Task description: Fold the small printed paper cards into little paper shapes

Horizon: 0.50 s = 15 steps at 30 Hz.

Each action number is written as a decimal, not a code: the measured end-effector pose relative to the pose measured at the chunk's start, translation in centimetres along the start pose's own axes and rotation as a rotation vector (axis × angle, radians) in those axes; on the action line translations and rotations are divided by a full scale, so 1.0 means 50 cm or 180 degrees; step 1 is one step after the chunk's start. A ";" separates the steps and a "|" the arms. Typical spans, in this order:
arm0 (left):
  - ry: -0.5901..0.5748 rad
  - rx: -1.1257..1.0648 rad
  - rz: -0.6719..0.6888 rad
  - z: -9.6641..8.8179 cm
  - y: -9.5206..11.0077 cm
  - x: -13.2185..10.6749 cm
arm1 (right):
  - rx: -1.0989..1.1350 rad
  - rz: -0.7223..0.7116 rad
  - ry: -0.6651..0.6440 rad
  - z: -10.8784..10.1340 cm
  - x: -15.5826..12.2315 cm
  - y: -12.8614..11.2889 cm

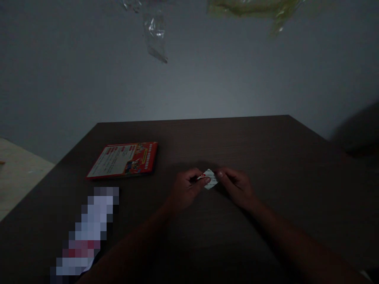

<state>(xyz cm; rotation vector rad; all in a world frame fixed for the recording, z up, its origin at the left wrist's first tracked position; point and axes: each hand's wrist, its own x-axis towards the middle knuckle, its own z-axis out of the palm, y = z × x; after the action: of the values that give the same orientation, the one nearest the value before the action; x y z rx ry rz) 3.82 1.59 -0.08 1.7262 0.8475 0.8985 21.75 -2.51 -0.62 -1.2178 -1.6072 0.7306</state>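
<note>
A small piece of folded printed paper (211, 182), whitish with a bit of red at its upper left, is held up above the table's middle. My left hand (186, 187) pinches its left side, the thumb lying across the front. At the paper's right edge, my right hand (237, 185) is closed with thumb and forefinger together on that side. Fingers hide part of the paper's left and right corners. Dim light makes the print unreadable.
On the dark wooden table (183, 138), a red and white printed booklet or flat box (124, 159) lies at the left. Nearer me is a long pixelated whitish object (91, 225). Behind rises a grey wall (189, 79) with clear tape (155, 33) and yellowish tape (251, 8).
</note>
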 end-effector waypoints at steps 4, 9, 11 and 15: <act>-0.0251 -0.0441 -0.0355 0.003 -0.004 0.001 | -0.0278 -0.0195 0.0077 0.003 0.002 -0.003; -0.0206 -0.0360 -0.0300 0.010 -0.009 -0.005 | -0.0280 -0.0091 0.0072 0.005 0.002 -0.006; -0.0198 -0.0331 -0.0272 0.014 -0.014 -0.008 | -0.0224 -0.0007 0.0023 0.005 0.001 -0.007; -0.0263 -0.0380 -0.0325 0.019 -0.018 -0.011 | -0.0103 0.0155 -0.0079 0.004 0.002 -0.009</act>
<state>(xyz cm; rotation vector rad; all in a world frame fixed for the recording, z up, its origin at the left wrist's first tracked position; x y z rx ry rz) 4.25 0.98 -1.29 1.5913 0.8038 0.7885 21.37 -2.54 -0.27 -1.2794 -1.6201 0.7558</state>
